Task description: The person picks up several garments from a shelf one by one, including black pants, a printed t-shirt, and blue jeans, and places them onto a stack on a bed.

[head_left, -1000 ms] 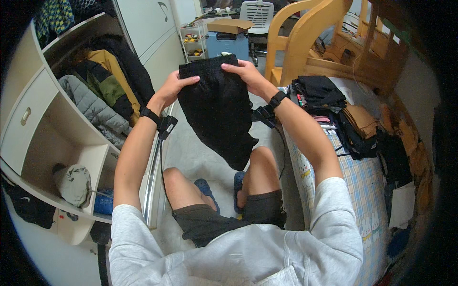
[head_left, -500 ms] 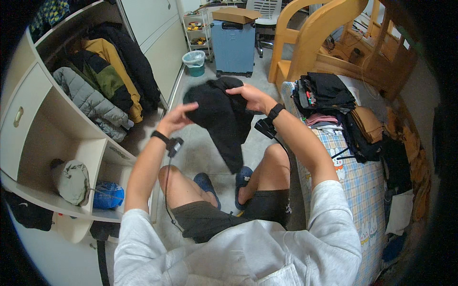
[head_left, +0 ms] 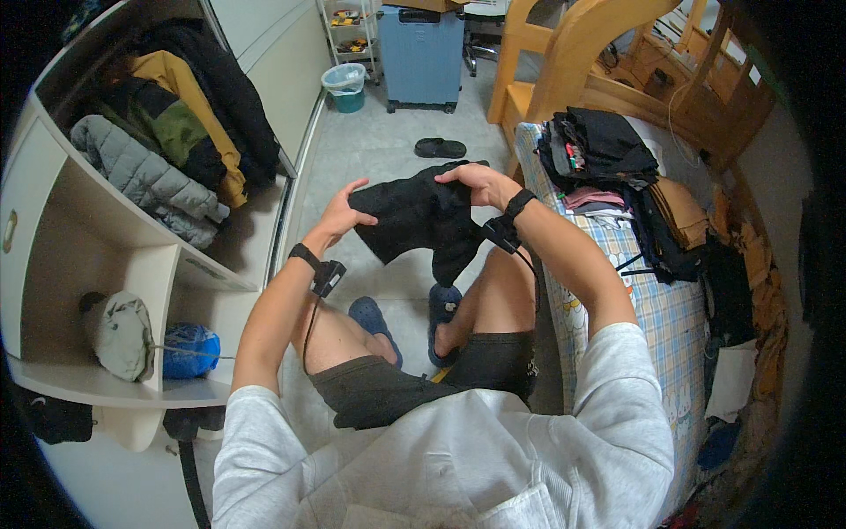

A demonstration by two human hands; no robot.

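A black garment [head_left: 410, 212] hangs in the air above my legs, stretched sideways between both hands. Its lower edge drops in two lobes with a gap between them, though its exact kind is unclear. My left hand [head_left: 339, 216] pinches its left edge, thumb on the near side. At the upper right, my right hand [head_left: 483, 183] has the cloth gripped between thumb and fingers. Each wrist wears a black strap with a small black device, and the right one partly covers the garment's right side.
On my right, a checked bed [head_left: 599, 326] carries folded dark clothes [head_left: 608, 154]. A wardrobe with hanging jackets [head_left: 154, 176] and open shelves stands at left. Ahead are a black slipper [head_left: 440, 147], a bin [head_left: 345, 88], a blue suitcase [head_left: 421, 57] and a wooden chair [head_left: 511, 106].
The garment has gone from a bunched, long-hanging shape to a wider, shorter spread. My left hand now pinches its edge. The view has shifted, bringing a slipper on the floor into sight.
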